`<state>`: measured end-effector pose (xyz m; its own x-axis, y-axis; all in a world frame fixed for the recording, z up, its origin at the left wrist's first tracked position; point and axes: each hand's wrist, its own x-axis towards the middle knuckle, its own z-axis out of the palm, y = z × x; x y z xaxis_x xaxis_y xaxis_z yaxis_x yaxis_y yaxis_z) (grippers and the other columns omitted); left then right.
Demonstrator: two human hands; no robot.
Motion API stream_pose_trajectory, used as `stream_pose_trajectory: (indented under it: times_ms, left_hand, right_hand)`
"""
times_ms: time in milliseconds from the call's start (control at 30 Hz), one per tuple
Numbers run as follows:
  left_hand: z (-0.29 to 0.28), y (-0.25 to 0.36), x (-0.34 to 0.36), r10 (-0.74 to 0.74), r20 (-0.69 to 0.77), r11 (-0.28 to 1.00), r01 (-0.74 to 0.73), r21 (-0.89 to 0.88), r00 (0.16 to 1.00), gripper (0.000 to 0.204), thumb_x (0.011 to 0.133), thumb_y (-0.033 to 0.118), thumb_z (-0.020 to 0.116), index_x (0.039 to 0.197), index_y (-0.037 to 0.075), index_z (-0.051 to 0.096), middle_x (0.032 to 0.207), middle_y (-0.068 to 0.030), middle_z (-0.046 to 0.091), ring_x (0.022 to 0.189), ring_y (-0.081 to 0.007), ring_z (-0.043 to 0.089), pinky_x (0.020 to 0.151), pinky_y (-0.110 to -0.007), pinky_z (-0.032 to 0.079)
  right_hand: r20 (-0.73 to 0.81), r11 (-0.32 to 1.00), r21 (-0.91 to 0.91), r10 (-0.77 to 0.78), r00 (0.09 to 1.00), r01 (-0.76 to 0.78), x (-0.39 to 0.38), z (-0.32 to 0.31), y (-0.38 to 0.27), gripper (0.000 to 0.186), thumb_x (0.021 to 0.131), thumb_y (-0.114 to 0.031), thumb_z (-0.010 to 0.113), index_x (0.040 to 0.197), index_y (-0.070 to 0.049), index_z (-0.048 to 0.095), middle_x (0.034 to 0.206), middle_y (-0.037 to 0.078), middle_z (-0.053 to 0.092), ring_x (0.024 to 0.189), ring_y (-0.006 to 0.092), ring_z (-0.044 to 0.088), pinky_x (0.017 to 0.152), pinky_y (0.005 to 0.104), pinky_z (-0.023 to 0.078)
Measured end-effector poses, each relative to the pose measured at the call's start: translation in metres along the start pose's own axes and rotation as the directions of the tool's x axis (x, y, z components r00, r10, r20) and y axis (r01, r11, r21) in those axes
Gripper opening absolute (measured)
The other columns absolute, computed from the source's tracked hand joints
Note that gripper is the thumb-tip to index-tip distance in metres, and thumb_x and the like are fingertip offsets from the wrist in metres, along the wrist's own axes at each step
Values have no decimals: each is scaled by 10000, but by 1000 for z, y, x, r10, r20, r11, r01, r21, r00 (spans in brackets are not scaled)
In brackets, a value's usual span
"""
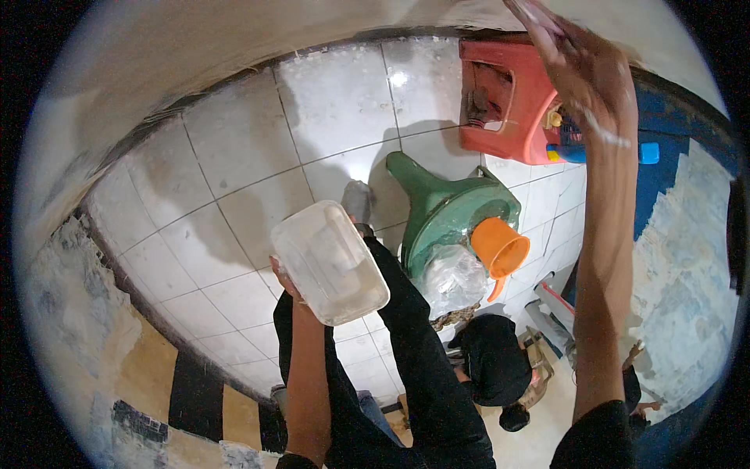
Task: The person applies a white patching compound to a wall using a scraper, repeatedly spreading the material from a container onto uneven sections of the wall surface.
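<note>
My left hand (284, 278) grips a rectangular, whitish plastic tub (344, 270) by its left side, in front of my legs. The tub has no lid on, and its bottom looks pale, with little that I can make out in it. My right hand (574, 55) is raised far up to the right, against the pale wall (375, 17). Its fingers are stretched out and smeared with something white, and a white streak runs across the wrist. I see nothing held in it.
A green plastic stool (426, 195) carries an orange dipper (500, 246) and a clear plastic bag (453, 277). Behind it, a red plastic stool (500, 141) stands by the wall, with a blue-and-yellow object (648, 152) beside it. A person in black (496, 359) is at the lower right.
</note>
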<state>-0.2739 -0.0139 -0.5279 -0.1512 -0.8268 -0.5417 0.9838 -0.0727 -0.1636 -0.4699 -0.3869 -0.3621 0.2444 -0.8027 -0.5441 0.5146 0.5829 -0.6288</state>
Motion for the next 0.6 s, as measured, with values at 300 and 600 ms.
stream_pose_trajectory:
  times_ms: [300, 600]
  left_hand:
    - [0, -11, 10, -54, -14, 998, 54, 18, 998, 1137, 647, 806, 585, 1482, 103, 266, 1501, -245, 259, 1301, -449, 373, 1030, -662, 324]
    - [1, 0, 11, -44, -35, 997, 46, 61, 998, 1155, 634, 855, 514, 1466, 84, 297, 1456, -262, 329, 1173, -452, 487, 973, -637, 389]
  right_hand:
    - [-203, 545, -811, 76, 976, -211, 101, -282, 18, 254, 894, -107, 580, 1017, 113, 606, 955, 150, 659, 817, 170, 601, 715, 280, 517]
    - [456, 879, -454, 89, 885, 145, 215, -240, 43, 302, 893, -91, 531, 1141, 73, 577, 1080, 190, 633, 1041, 317, 590, 978, 393, 486]
